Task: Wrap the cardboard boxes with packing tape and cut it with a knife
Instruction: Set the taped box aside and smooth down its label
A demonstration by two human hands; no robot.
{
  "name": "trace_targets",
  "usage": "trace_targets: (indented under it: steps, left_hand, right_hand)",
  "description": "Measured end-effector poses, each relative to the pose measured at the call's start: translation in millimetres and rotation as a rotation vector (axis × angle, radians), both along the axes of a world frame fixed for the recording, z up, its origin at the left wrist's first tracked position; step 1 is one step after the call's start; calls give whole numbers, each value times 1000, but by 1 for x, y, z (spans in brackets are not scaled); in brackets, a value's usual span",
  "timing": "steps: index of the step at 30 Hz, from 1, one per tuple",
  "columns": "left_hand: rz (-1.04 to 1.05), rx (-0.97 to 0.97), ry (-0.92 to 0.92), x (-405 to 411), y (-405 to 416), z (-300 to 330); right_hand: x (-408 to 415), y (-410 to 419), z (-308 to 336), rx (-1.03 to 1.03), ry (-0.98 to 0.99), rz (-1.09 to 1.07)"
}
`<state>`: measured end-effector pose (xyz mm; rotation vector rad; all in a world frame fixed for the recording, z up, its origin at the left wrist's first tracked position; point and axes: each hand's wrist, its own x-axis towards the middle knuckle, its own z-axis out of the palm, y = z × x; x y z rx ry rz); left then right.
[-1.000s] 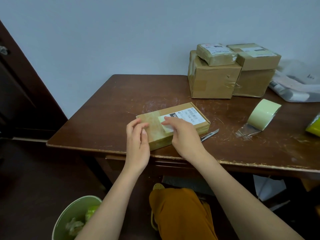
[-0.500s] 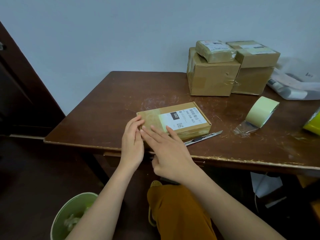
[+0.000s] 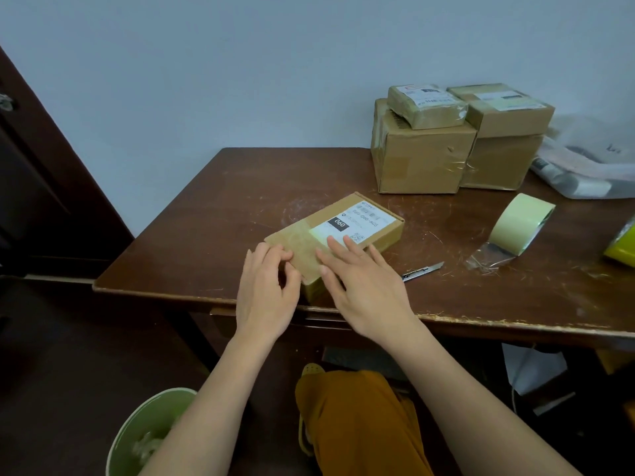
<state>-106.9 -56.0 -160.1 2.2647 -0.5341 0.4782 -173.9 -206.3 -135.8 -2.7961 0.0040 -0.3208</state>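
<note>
A flat cardboard box (image 3: 374, 218) with a white label lies near the front edge of the brown table (image 3: 240, 201). A band of clear tape crosses its near end. My left hand (image 3: 266, 290) rests on the box's near left corner with fingers bent over the edge. My right hand (image 3: 360, 283) lies flat with straight fingers on the taped top and the label's edge. A roll of pale packing tape (image 3: 519, 225) stands on the table to the right, its loose end trailing. A utility knife (image 3: 422, 270) lies just right of my right hand.
Several taped cardboard boxes (image 3: 422, 156) are stacked at the table's back right, with plastic mailer bags (image 3: 591, 166) beside them. A yellow-green object (image 3: 623, 245) pokes in at the right edge. A green waste bin (image 3: 147, 438) stands on the floor below left.
The box has turned so its far end points more to the right. My right hand slid back onto the top near the label; my left hand shifted to the near left corner.
</note>
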Motion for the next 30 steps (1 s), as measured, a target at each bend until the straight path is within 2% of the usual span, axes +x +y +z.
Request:
trace_targets:
  steps: [3, 5, 8, 10, 13, 15, 17, 19, 21, 23, 27, 30]
  left_hand:
    - [46, -9, -47, 0, -5, 10]
    - [101, -56, -2, 5, -7, 14]
    - [233, -9, 250, 17, -7, 14]
    - [200, 24, 404, 21, -7, 11]
    - [59, -184, 485, 16, -11, 8]
    - [57, -280, 507, 8, -13, 10]
    - [45, -432, 559, 2, -13, 13]
    - [-65, -690, 692, -4, -13, 18]
    - [-190, -890, 789, -14, -16, 23]
    - [-231, -955, 779, -22, -21, 28]
    - [-290, -1024, 810, -29, -28, 36]
    - [-226, -841, 794, -34, -35, 40]
  right_hand:
    - [3, -8, 7, 19, 27, -132]
    - [1, -11, 8, 63, 7, -246]
    - [-7, -12, 7, 107, -99, -358]
    - [-12, -10, 7, 88, -123, -403]
    - [-9, -4, 2, 149, -40, -360]
    - [-9, -1, 0, 271, -28, -305]
    - [-10, 0, 2, 375, -117, -260]
    - [-11, -1, 6, 486, -226, -214]
    - [-11, -6, 13, 742, -270, -164]
    - [-13, -13, 22, 933, -249, -127]
    - [-17, -29, 32, 1037, -140, -107]
    - [-22, -28, 30, 1077, -100, -62]
